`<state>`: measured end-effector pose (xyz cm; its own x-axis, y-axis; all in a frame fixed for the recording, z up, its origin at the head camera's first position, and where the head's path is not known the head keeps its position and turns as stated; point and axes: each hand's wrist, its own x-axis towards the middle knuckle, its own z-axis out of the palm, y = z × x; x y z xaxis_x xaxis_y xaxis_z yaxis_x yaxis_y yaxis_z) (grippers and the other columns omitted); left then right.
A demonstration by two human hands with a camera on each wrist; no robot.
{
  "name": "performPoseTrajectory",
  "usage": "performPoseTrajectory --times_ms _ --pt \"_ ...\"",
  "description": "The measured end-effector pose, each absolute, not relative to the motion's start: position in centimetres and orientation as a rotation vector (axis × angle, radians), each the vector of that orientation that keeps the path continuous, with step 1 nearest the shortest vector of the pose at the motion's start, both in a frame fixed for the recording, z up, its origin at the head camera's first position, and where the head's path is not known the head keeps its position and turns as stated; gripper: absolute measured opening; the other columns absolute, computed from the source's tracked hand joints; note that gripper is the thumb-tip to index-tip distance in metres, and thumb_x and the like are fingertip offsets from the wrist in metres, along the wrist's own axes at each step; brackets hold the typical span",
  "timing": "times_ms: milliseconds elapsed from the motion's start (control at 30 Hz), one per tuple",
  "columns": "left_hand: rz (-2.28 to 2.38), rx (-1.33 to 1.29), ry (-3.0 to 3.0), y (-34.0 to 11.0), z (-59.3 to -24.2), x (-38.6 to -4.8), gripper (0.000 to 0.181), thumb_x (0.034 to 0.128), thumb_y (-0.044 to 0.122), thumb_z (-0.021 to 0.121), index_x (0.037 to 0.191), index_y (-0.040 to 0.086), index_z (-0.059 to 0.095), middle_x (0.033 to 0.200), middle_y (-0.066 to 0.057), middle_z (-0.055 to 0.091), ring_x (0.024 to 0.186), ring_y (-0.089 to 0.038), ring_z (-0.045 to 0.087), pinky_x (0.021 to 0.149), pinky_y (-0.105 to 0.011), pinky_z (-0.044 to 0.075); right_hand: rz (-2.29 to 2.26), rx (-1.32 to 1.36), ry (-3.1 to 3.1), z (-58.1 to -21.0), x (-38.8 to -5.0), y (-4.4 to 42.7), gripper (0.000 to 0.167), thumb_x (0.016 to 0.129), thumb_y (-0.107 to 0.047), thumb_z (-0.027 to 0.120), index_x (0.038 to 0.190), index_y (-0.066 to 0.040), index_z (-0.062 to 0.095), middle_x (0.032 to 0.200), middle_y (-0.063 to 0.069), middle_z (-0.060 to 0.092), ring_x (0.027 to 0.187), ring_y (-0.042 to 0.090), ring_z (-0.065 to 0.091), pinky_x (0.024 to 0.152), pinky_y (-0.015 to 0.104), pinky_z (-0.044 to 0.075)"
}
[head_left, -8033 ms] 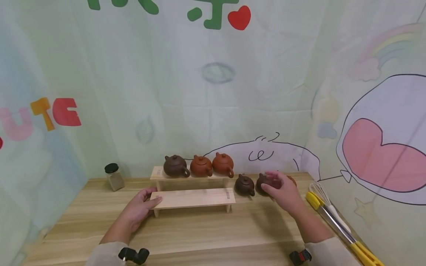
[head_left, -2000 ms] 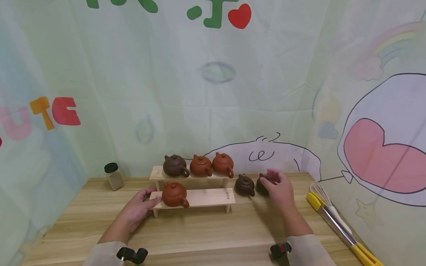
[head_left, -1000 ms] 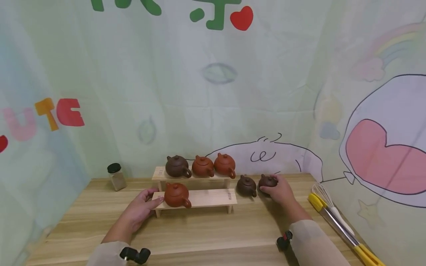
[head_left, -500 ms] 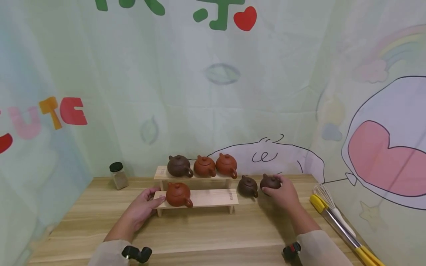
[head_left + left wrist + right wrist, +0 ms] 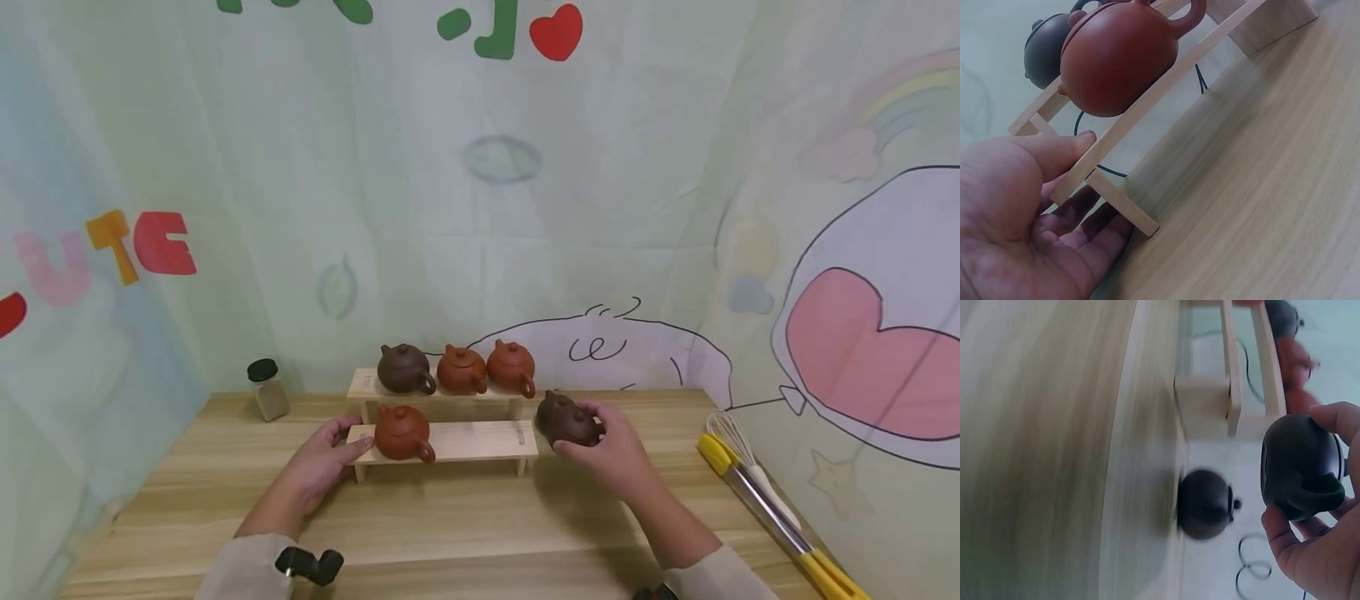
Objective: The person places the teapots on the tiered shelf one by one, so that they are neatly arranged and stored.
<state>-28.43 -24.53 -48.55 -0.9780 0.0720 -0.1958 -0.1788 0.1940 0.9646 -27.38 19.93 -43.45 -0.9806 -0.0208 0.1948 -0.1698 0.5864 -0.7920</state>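
My right hand [image 5: 617, 458] holds a dark brown teapot [image 5: 573, 427] by its body, thumb and fingers on opposite sides. In the right wrist view this teapot [image 5: 1294, 459] is off the table, its handle facing the camera. Another dark teapot [image 5: 1202, 503] stands on the table, partly hidden behind it in the head view. My left hand [image 5: 321, 471] grips the left end of the lower wooden stand [image 5: 476, 440], thumb on top and fingers below. A red-brown teapot [image 5: 402, 433] sits on that stand's left part, close to my thumb.
Behind, the upper wooden stand [image 5: 364, 382] bears a dark teapot [image 5: 402, 369] and two red-brown teapots [image 5: 461, 369]. A black-lidded jar [image 5: 268, 392] stands at the back left. Yellow-tipped tongs [image 5: 761, 496] and a whisk [image 5: 738, 446] lie along the right edge of the table [image 5: 450, 525].
A red-brown teapot came onto the lower stand between the first two frames. Since then my right hand has taken the rightmost dark teapot, lifted it and moved left. My left hand stays put.
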Motion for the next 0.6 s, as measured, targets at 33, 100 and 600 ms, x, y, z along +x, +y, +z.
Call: performPoseTrajectory --times_ms 33,100,600 --pt "1.882 -0.101 2.262 -24.5 -48.6 -28.4 0.068 0.1094 0.025 0.063 0.161 -0.003 0.029 0.179 -0.029 -0.001 0.165 -0.048 0.014 0.13 -0.064 0.028 1.359 0.175 -2.644 -43.4 -27.1 19.4 0.069 0.081 -0.027 0.094 0.139 -0.007 0.064 0.141 0.02 0.063 0.129 0.037 0.061 0.102 0.051 0.059" --pt "1.894 -0.097 2.26 -24.5 -48.7 -28.3 0.067 0.1097 0.024 0.062 0.161 -0.004 0.029 0.178 -0.029 0.004 0.162 -0.047 0.026 0.129 -0.062 0.033 1.37 0.198 -2.644 -43.4 -26.7 18.3 0.069 0.08 -0.027 0.095 0.139 -0.008 0.065 0.142 0.02 0.062 0.129 0.038 0.061 0.101 0.052 0.06" --pt "1.899 -0.101 2.261 -24.2 -48.5 -28.1 0.065 0.1101 0.025 0.062 0.16 -0.003 0.031 0.177 -0.029 0.013 0.154 -0.044 0.043 0.126 -0.059 0.04 1.43 0.383 -2.68 -44.0 -26.3 11.2 0.073 0.079 -0.032 0.095 0.142 -0.014 0.064 0.143 0.015 0.063 0.125 0.033 0.064 0.096 0.05 0.061"
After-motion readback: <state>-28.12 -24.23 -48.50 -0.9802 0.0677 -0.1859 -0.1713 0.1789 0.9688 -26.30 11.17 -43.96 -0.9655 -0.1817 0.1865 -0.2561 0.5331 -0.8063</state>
